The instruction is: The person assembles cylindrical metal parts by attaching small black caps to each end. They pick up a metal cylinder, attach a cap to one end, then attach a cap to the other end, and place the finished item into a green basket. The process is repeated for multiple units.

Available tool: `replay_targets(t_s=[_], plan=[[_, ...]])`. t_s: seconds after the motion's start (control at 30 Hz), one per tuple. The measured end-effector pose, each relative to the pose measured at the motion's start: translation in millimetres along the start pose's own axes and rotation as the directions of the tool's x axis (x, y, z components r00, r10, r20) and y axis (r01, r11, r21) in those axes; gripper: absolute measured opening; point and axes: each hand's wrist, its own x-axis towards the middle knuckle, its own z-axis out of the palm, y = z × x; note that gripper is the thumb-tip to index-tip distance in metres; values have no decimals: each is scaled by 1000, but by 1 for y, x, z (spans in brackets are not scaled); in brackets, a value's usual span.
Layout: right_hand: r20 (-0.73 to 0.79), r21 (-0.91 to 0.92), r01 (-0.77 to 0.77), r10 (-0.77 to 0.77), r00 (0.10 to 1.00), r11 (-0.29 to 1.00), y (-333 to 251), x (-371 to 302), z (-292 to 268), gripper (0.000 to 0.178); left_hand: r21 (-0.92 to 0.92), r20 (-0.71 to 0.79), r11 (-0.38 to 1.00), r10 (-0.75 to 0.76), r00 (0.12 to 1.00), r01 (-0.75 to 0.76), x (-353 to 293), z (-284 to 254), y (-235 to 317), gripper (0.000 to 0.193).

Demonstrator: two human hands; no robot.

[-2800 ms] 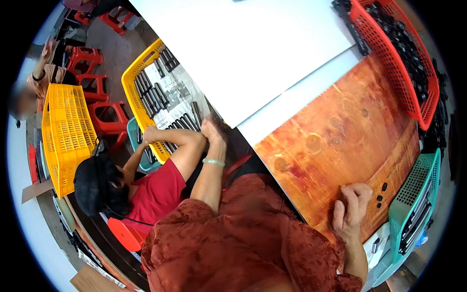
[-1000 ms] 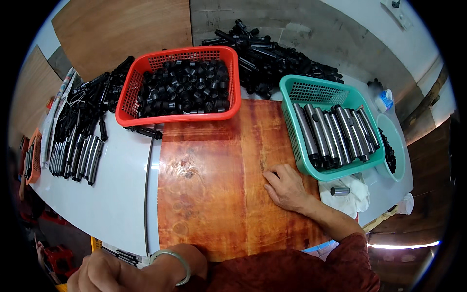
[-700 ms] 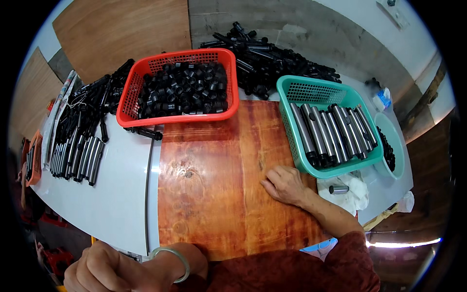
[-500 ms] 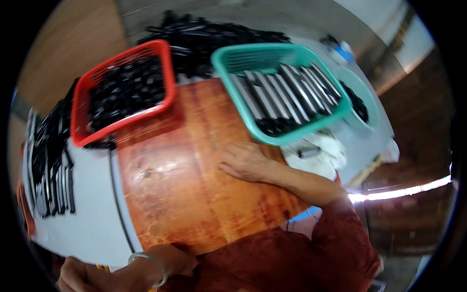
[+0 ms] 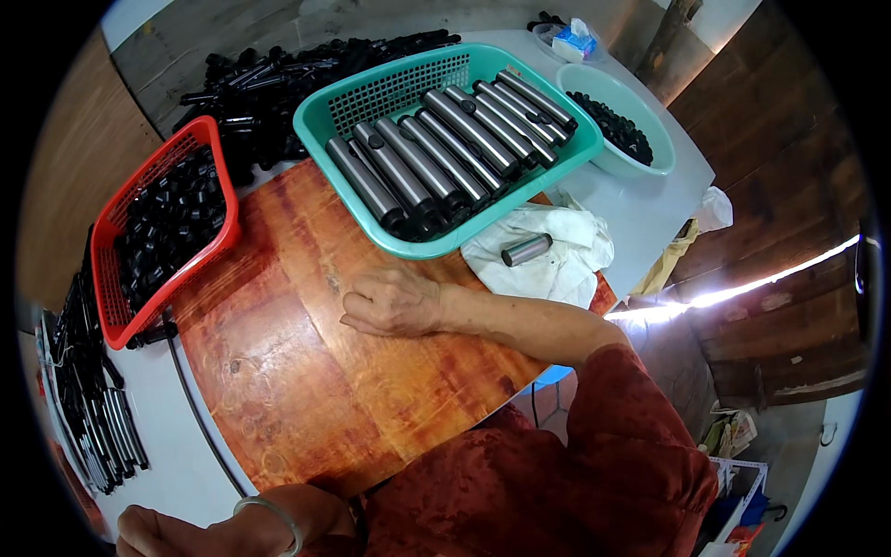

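Observation:
My right hand (image 5: 394, 300) rests on the orange-brown wooden board (image 5: 306, 371), its fingers curled into a loose fist with nothing showing in them. Past it stands a green basket (image 5: 422, 249) of metal cylinders with black ends (image 5: 422, 162). At the lower left edge, my left hand (image 5: 162, 531) has its fingers bent in, beyond the board's near side; the picture's edge cuts part of it off. A bangle (image 5: 274, 515) circles that wrist. One short metal cylinder (image 5: 526, 250) lies on a white cloth (image 5: 566, 237) right of the green basket.
A red basket (image 5: 229, 218) of small black parts stands at the left. Behind it lies a heap of black rods (image 5: 251, 93); more slim rods (image 5: 116, 432) lie on the grey table. A pale green bowl (image 5: 640, 165) with black rings and a tissue pack (image 5: 575, 39) are far right.
The view has turned and sharpened, so both baskets sit farther left in the picture. My right hand is still on the board, and my left stays at the lower left.

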Motion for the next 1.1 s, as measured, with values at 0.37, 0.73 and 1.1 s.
replay_targets(t_s=[0.37, 0.73, 1.1], plan=[[-55, 50, -24, 26, 998, 998, -24, 13, -58, 27, -82, 30, 994, -69, 997, 71, -5, 6, -11, 37], [246, 734, -600, 700, 671, 317, -52, 45, -94, 15, -86, -75, 982, -173, 982, 166, -7, 9, -37, 37], [39, 38, -71, 69, 997, 997, -35, -2, -51, 27, -42, 59, 811, -580, 812, 583, -44, 37, -85, 35]])
